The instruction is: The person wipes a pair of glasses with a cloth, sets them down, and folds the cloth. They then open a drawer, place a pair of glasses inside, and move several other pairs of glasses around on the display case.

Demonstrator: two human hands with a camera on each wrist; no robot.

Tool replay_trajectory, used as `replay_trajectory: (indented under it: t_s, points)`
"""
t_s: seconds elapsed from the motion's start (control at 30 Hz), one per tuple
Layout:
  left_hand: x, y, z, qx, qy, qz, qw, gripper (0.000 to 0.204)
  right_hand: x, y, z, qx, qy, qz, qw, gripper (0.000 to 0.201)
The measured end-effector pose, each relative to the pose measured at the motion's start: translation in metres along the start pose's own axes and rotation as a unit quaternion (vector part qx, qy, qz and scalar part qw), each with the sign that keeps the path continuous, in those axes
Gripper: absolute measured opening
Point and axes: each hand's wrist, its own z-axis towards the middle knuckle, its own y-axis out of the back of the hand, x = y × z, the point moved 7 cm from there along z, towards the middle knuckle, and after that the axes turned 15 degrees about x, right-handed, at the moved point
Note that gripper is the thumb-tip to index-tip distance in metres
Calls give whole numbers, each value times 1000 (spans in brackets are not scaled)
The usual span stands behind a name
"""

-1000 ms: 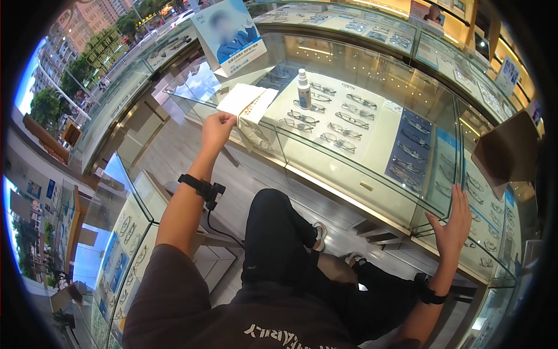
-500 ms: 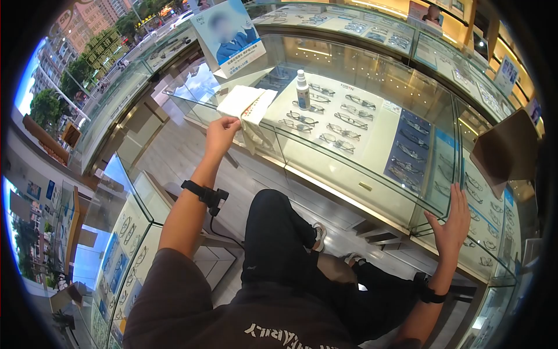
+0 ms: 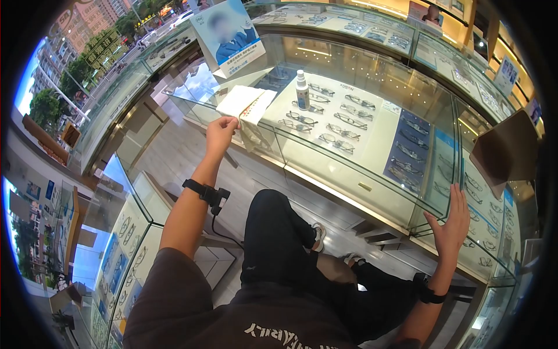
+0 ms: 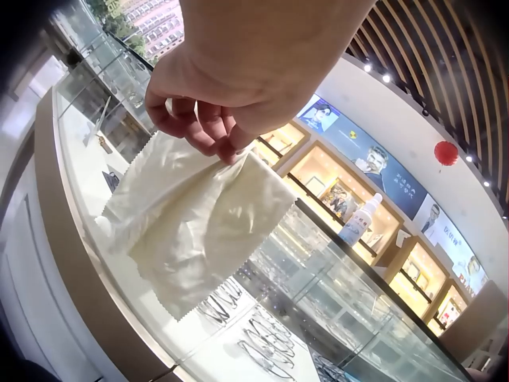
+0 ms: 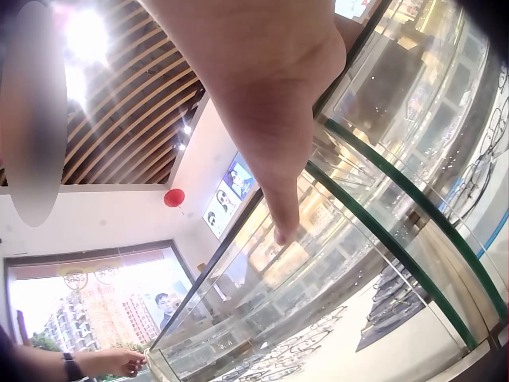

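Observation:
My left hand pinches the edge of a cream cleaning cloth between thumb and fingertips. Part of the cloth lies flat on the glass counter top, and the rest hangs over its front edge, with a zigzag-cut border showing in the left wrist view. Orange print runs along its fold in the head view. My right hand rests with straight fingers on the glass near the corner of the counter, thumb spread apart. A white spray bottle stands upright on the counter, to the right of the cloth.
Rows of eyeglasses lie inside the glass display counter. A poster stand is on the counter at the back left. A brown panel rises beyond my right hand. Another glass case stands at my left.
My left hand has shifted slightly right and down along the counter edge, and the hanging part of the cloth has changed its folds. The right hand and the bottle stay put.

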Motion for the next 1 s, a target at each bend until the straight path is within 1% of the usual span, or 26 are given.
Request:
replay_trajectory:
  t_s: [0.07, 0.2, 0.27, 0.3, 0.37, 0.4, 0.47, 0.5, 0.57, 0.6, 0.67, 0.7, 0.73, 0.8, 0.83, 0.87, 0.93, 0.97, 1.0]
  points:
    - [2, 1, 0, -5, -9, -22, 1000, 17, 0, -1, 0, -1, 0, 0, 1000, 96]
    - [4, 10, 2, -12, -2, -16, 1000, 17, -1, -1, 0, -3, 0, -5, 1000, 97]
    - [7, 13, 4, 18, 23, 5, 1000, 18, -1, -2, 0, -3, 0, -5, 1000, 97]
    - [11, 19, 6, 18, 23, 7, 1000, 18, -2, -2, 0, -4, 1, -7, 1000, 97]
    - [15, 28, 12, 39, 12, 89, 995, 20, -2, -2, 0, -5, 2, -8, 1000, 97]
    - [10, 33, 12, 40, 12, 90, 995, 20, -1, -1, 0, -6, 4, -5, 1000, 97]
    - [-9, 43, 11, 44, 9, 137, 990, 22, 0, 0, -1, -7, 6, -2, 1000, 97]
    - [-14, 51, 13, 44, 9, 138, 989, 22, 0, 0, -1, -6, 4, -2, 1000, 97]
    - [-25, 62, 21, 80, 3, 151, 985, 23, 0, 0, -1, -4, 3, -2, 1000, 97]
    - [-37, 66, 21, 79, 3, 152, 985, 23, 0, 0, -1, -4, 2, -4, 1000, 96]
    - [-71, 70, 17, 109, -13, 158, 981, 23, 0, 0, -1, -4, 2, -4, 1000, 96]
    - [-90, 74, 14, 104, -14, 191, 976, 20, 0, 0, -1, -6, 4, -2, 1000, 96]
    - [-100, 77, 14, 103, -14, 192, 976, 20, 0, 0, -1, -8, 6, 0, 1000, 96]
    - [-124, 81, 14, 119, -53, 176, 976, 18, 0, -1, -1, -7, 4, -1, 1000, 96]
    - [-134, 82, 13, 138, -44, 178, 973, 15, -1, -1, -1, -6, 2, -3, 1000, 96]
    - [-145, 83, 10, 138, -45, 179, 973, 15, -1, -1, -1, -7, 2, -3, 1000, 96]
    - [-173, 71, 0, 184, -65, 58, 979, 8, 0, 0, -1, -7, 2, -1, 1000, 96]
    - [-183, 66, -7, 212, -18, 33, 977, 3, 0, 0, -1, -8, 2, -1, 1000, 96]
    - [-191, 64, -10, 213, -18, 33, 976, 3, 0, 0, -1, -9, 3, -1, 1000, 95]
